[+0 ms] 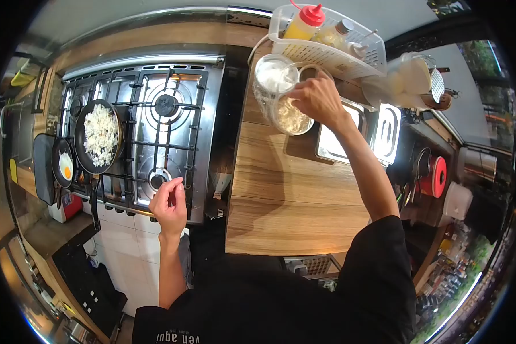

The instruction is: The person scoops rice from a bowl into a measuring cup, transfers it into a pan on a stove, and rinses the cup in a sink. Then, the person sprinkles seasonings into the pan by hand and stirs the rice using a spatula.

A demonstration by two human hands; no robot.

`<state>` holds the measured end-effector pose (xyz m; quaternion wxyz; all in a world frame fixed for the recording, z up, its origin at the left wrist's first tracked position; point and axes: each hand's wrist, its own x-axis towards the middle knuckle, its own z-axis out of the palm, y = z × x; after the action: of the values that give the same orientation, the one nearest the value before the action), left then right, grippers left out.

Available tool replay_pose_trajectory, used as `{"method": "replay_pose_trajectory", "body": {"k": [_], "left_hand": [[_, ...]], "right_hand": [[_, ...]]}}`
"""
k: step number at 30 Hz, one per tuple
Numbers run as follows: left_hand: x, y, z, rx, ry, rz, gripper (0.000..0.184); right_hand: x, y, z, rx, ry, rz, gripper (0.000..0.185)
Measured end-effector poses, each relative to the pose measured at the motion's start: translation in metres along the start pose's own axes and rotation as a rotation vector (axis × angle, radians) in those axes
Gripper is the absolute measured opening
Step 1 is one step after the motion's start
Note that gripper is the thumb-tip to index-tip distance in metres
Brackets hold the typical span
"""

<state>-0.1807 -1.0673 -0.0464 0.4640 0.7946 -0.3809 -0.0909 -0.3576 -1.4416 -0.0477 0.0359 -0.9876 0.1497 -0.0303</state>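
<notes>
My right hand (315, 97) is over a clear container of pale flakes (293, 117) on the wooden counter, its fingers bent together at the rim; whatever they pinch is too small to make out. Just behind stands a clear container of white powder (276, 73). My left hand (169, 203) hangs in the air by the front right of the stove, fingers curled, with nothing visible in it. On the stove (203, 166), a dark pan (119, 150) holds a white crumbly food (100, 135), and a smaller pan (61, 175) beside it holds a fried egg (67, 166).
A white basket (332, 60) with a red-capped bottle (309, 20) stands at the back of the wooden counter (292, 212). Metal trays (332, 143) lie to the right under my forearm. A red pot (436, 176) is farther right. Pan handles jut over the stove's front edge.
</notes>
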Motion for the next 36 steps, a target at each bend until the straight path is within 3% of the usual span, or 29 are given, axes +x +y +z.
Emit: {"method": "replay_pose_trajectory", "body": {"k": [3, 5, 10, 12, 17, 19, 21, 23, 25, 27, 30, 32, 36], "left_hand": [[-0.011, -0.007, -0.012, 0.017, -0.009, -0.042, 0.009], [-0.020, -0.016, -0.017, -0.024, 0.000, -0.088, 0.010], [-0.033, -0.022, -0.040, 0.011, -0.037, -0.096, 0.010], [-0.040, -0.030, -0.050, 0.046, -0.033, -0.119, 0.010], [-0.053, -0.045, -0.076, 0.050, -0.010, -0.156, 0.010], [-0.055, -0.051, -0.087, 0.046, -0.008, -0.179, 0.010], [-0.060, -0.059, -0.097, 0.026, -0.003, -0.201, 0.009], [-0.066, -0.072, -0.109, 0.050, 0.003, -0.205, 0.009], [-0.074, -0.084, -0.119, 0.028, 0.009, -0.236, 0.010], [-0.085, -0.092, -0.132, 0.062, 0.026, -0.221, 0.009], [-0.104, -0.090, -0.160, 0.083, 0.043, -0.271, 0.009], [-0.134, -0.103, -0.177, 0.089, 0.057, -0.326, 0.010], [-0.241, -0.170, -0.201, 0.003, 0.325, -0.731, 0.010]], "right_hand": [[-0.002, -0.008, 0.007, -0.204, -0.020, -0.108, 0.021], [-0.004, -0.013, 0.008, -0.331, -0.190, -0.045, 0.013], [-0.008, -0.024, 0.003, -0.380, -0.243, -0.013, 0.009], [-0.012, -0.018, 0.017, -0.299, -0.145, -0.024, 0.010], [-0.015, -0.019, 0.019, -0.208, -0.182, -0.053, 0.011], [-0.022, -0.021, 0.014, 0.009, 0.112, -0.011, 0.007], [-0.026, -0.026, 0.006, 0.075, 0.206, 0.065, 0.004], [-0.024, -0.038, 0.005, 0.532, 0.386, 0.670, 0.012], [-0.002, -0.063, -0.003, 0.732, 0.481, 0.716, 0.021], [0.042, -0.122, -0.021, 0.988, 0.507, 0.619, 0.021], [0.120, -0.237, -0.088, 0.658, 0.451, 0.424, 0.019], [0.169, -0.285, -0.101, 0.705, 0.556, 0.170, 0.018], [0.254, -0.348, -0.134, 0.576, 0.542, -0.042, 0.016]]}}
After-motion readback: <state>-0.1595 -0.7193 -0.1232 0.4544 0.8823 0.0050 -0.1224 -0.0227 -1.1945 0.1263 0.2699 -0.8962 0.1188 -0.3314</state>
